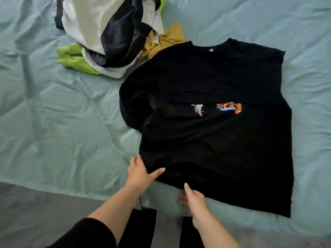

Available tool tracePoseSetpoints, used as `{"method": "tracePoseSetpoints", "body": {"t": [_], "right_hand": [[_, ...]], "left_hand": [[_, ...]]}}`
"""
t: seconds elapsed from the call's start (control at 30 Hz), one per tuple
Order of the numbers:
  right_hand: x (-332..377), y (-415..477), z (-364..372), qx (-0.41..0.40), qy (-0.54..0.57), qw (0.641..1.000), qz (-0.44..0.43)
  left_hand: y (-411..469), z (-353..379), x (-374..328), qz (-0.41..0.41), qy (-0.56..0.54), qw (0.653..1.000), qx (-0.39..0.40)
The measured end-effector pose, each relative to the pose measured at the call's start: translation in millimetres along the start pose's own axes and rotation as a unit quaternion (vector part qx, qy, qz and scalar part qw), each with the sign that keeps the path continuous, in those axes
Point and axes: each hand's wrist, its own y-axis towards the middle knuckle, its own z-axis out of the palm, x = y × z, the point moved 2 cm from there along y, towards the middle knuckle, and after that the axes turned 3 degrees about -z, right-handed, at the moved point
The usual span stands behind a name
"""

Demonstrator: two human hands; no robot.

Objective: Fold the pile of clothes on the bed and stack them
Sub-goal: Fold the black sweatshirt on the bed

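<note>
Pinching the near hem of the black T-shirt spread on the bed, left hand at its near-left corner, right hand just beside, we seem set to lift it into a fold; beyond its far-left shoulder sits the unfolded clothes pile.

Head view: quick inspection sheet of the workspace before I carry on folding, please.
Surface: bed sheet, pale green, wrinkled.
Job's things: black T-shirt spread out, creased across its print; pile of clothes unfolded at its far-left corner.
Clutter: nothing seen.
Hands: left hand grips the shirt's near-left hem corner; right hand pinches the near hem beside it.
Cables: thin pale line on the sheet left of the shirt; cord or crease, cannot tell.
Surroundings: grey floor at the bed's near edge.
</note>
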Motion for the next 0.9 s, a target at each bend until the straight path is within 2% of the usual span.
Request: {"method": "tracePoseSetpoints", "body": {"t": [0.03, 0.1, 0.17, 0.27, 0.37, 0.53, 0.63, 0.7, 0.77, 0.9], "right_hand": [[-3, 1, 8, 0.009, 0.132, 0.990, 0.054], [-5, 6, 19, 0.020, 0.321, 0.943, 0.092], [-4, 8, 25, 0.007, 0.423, 0.901, 0.099], [3, 9, 30, -0.029, 0.497, 0.862, 0.096], [5, 11, 20, -0.057, 0.490, 0.866, 0.087], [-6, 16, -16, -0.038, 0.516, 0.856, 0.028], [-26, 8, -28, -0.013, 0.470, 0.882, 0.021], [-48, 0, -38, -0.008, 0.422, 0.905, 0.046], [-66, -6, -47, -0.011, 0.389, 0.919, 0.060], [-70, -12, -60, 0.020, 0.364, 0.930, 0.045]], "left_hand": [[1, -1, 4, 0.014, 0.017, 1.000, 0.022], [2, -2, 8, 0.052, 0.089, 0.993, 0.054], [3, -1, 11, 0.089, 0.148, 0.983, 0.065], [4, 5, 11, 0.050, 0.063, 0.996, 0.047], [3, 16, 8, -0.032, -0.067, 0.996, 0.059], [-6, 20, 37, -0.066, -0.214, 0.969, 0.109], [-21, 18, 67, -0.111, -0.261, 0.949, 0.140], [-34, 16, 87, -0.144, -0.276, 0.940, 0.142], [-45, 15, 101, -0.160, -0.250, 0.945, 0.133], [-58, 21, 102, -0.159, -0.220, 0.953, 0.137]]}}
